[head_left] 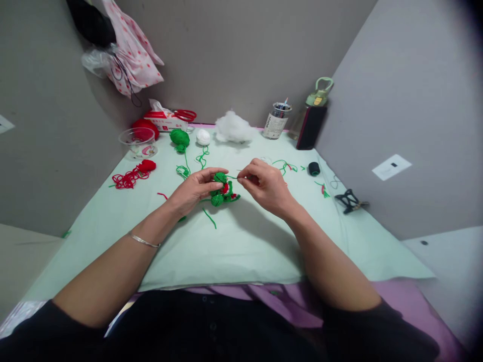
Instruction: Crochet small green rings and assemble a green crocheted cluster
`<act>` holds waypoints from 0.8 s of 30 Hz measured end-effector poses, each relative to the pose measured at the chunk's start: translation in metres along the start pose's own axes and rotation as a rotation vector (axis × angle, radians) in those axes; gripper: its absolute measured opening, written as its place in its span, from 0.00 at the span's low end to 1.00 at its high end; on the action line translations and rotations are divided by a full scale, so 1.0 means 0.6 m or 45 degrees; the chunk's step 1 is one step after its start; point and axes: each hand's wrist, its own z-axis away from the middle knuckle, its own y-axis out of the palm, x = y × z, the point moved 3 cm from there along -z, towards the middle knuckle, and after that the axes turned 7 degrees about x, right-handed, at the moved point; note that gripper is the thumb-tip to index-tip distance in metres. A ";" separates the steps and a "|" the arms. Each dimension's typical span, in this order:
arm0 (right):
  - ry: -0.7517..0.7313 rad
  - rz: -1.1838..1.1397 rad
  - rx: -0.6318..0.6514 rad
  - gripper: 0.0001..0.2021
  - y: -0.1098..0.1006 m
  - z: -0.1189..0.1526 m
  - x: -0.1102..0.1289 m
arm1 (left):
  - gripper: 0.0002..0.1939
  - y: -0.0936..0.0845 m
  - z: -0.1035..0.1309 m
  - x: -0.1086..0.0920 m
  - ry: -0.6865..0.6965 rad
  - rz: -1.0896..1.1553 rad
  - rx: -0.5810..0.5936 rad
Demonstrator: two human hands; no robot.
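Note:
My left hand (194,190) grips a small green and red crocheted piece (217,200) between thumb and fingers, over the middle of the table. Rounded green lumps and a red patch with a white edge show on it. From its top a green yarn strand (231,177) runs across to my right hand (262,182), whose thumb and forefinger are pinched on the strand's end. Whether a needle is also in that pinch is too small to tell. A loose green yarn piece (209,218) lies just in front of the crocheted piece.
Behind my hands are a green yarn ball (179,137), a white ball (203,137) and white stuffing (234,127). Tangled red yarn (130,178) and a clear tub (141,146) lie left. At right stand a pen can (276,121), a phone (311,127) and a black clip (350,201).

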 end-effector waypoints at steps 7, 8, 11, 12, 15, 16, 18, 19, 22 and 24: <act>0.023 -0.019 0.025 0.07 -0.003 0.001 0.000 | 0.20 0.002 0.000 -0.002 0.020 -0.022 0.007; 0.028 -0.016 0.030 0.07 -0.003 0.001 0.000 | 0.20 0.002 -0.001 0.000 0.029 -0.038 0.002; 0.081 -0.052 0.036 0.07 0.001 0.000 -0.003 | 0.20 0.001 -0.003 0.003 0.112 -0.128 -0.046; 0.114 -0.099 0.036 0.06 0.003 -0.001 -0.006 | 0.20 0.000 -0.004 0.003 0.150 -0.161 -0.071; 0.246 -0.358 0.070 0.04 0.016 -0.004 -0.018 | 0.19 -0.001 -0.005 0.004 0.223 -0.193 -0.130; 0.287 -0.461 0.097 0.04 0.021 -0.005 -0.022 | 0.19 -0.001 -0.005 0.004 0.231 -0.183 -0.141; 0.339 -0.636 0.159 0.05 0.030 -0.006 -0.029 | 0.18 0.001 -0.004 0.004 0.234 -0.167 -0.144; 0.347 -0.702 0.185 0.05 0.033 -0.006 -0.031 | 0.18 0.003 -0.003 0.004 0.232 -0.166 -0.136; 0.330 -0.820 0.226 0.06 0.037 -0.006 -0.037 | 0.19 0.009 -0.001 0.004 0.193 -0.149 -0.076; 0.310 -0.846 0.239 0.06 0.037 -0.006 -0.041 | 0.19 0.012 0.001 0.003 0.169 -0.125 -0.041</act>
